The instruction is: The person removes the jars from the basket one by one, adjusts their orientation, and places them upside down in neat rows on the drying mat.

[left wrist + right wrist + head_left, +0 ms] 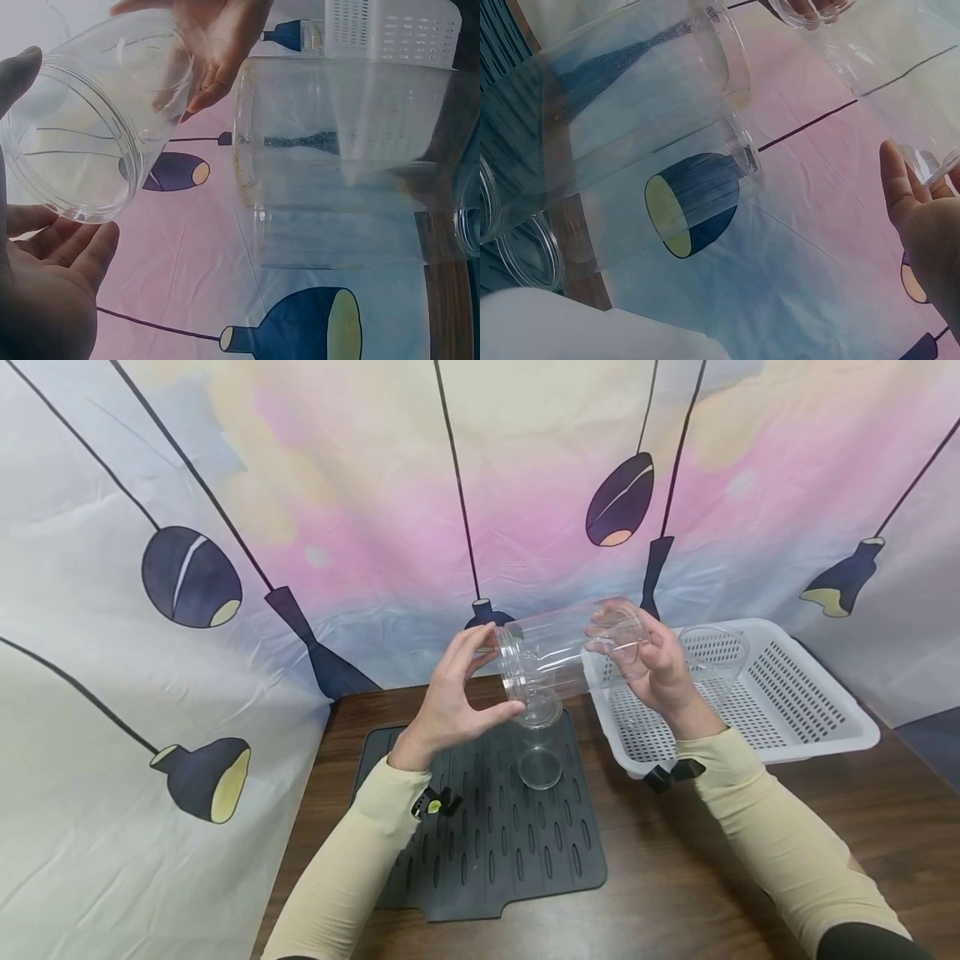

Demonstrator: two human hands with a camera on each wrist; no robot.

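Note:
A clear jar (558, 647) is held sideways in the air between both hands. My left hand (461, 697) grips its threaded mouth, thumb below and fingers above. At the jar's other end, my right hand (656, 668) holds the base with its fingers spread around it. The left wrist view shows the ridged mouth (79, 142) facing the left palm. Under the held jar, another clear jar (540, 768) stands on a dark grey drying mat (480, 868). Two clear jars, a wider one (300, 112) and a narrower one (330, 236), stand side by side in the left wrist view.
On the right is a white perforated basket (847, 739), with a clear round container (716, 652) at its left part. A brown wooden table (645, 893) lies under everything. Behind it hangs a cloth backdrop (360, 527) printed with lamps.

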